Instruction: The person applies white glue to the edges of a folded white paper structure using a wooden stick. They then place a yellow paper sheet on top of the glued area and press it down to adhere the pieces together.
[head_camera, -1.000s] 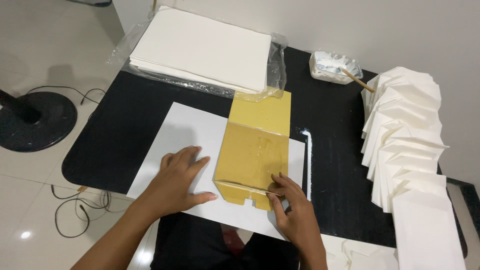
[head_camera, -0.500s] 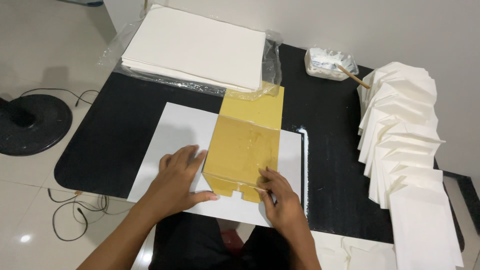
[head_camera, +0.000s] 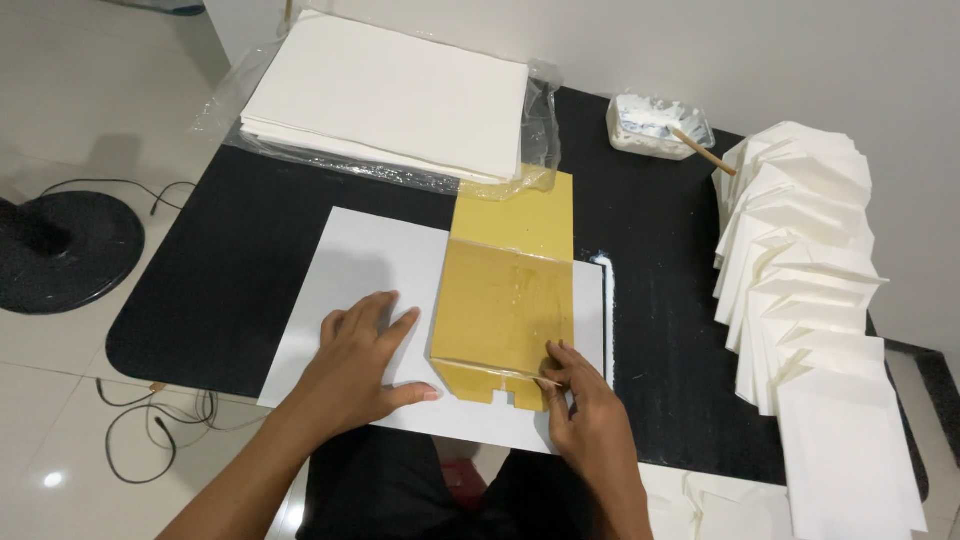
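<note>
A white sheet of paper (head_camera: 370, 270) lies flat on the black table (head_camera: 230, 290). On its right half rests a yellow template (head_camera: 505, 300) with a notched near edge. My left hand (head_camera: 355, 365) lies flat on the white sheet, fingers spread, just left of the template. My right hand (head_camera: 585, 415) pinches the template's near right corner with its fingertips, pressing it down on the sheet.
A thick stack of white sheets (head_camera: 395, 90) in clear plastic wrap lies at the back. A small tub of white paste (head_camera: 655, 125) with a wooden stick stands at the back right. A fanned row of folded white paper pieces (head_camera: 810, 290) runs down the right side. A round black stand base (head_camera: 60, 250) and cables lie on the floor at left.
The view has shifted slightly. My hands stay on the sheet and template; the right fingertips have moved a little along the template's near edge.
</note>
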